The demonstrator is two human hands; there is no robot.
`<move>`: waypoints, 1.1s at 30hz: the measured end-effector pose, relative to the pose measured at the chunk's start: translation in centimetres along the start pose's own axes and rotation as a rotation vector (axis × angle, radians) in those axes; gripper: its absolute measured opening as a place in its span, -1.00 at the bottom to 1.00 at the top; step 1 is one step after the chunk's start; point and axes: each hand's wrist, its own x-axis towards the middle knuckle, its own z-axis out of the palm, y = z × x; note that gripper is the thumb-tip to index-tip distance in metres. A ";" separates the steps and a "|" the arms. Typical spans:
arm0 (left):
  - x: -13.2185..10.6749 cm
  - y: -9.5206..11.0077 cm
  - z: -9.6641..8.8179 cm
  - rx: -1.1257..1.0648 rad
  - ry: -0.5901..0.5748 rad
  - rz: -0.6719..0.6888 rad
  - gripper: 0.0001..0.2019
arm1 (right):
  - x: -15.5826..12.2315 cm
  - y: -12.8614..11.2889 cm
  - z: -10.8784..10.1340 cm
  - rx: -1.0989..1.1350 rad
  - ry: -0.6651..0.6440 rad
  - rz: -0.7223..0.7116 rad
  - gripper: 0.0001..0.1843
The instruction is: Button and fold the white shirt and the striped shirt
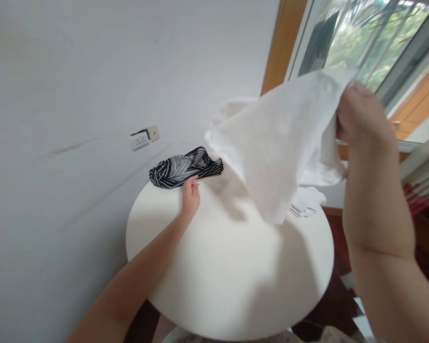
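A large piece of white cloth hangs spread in the air over the right part of the table, blurred by motion. My right hand is closed around its upper right corner, raised high near the window. At the table's far left edge lies a crumpled black-and-white striped cloth with a grey inner side. My left hand is at the front edge of this striped cloth, its fingers curled together. Whether anything is pinched in them I cannot make out.
A round white table stands against the wall. Folded white fabric lies on its right side, under the raised cloth. Wall sockets sit above the table. A window and a curtain are at right.
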 end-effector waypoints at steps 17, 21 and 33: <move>1.8 9.4 -0.2 0.232 -0.862 0.359 -0.77 | -17.5 6.5 9.8 0.099 -1.077 0.446 -0.65; 0.0 7.6 5.9 0.321 -0.847 0.422 -0.67 | -16.6 13.0 15.8 -0.487 -0.695 0.297 -0.62; -1.2 2.1 7.1 0.291 -0.765 0.360 -0.68 | -20.5 17.8 18.8 -0.332 -0.346 0.177 -0.81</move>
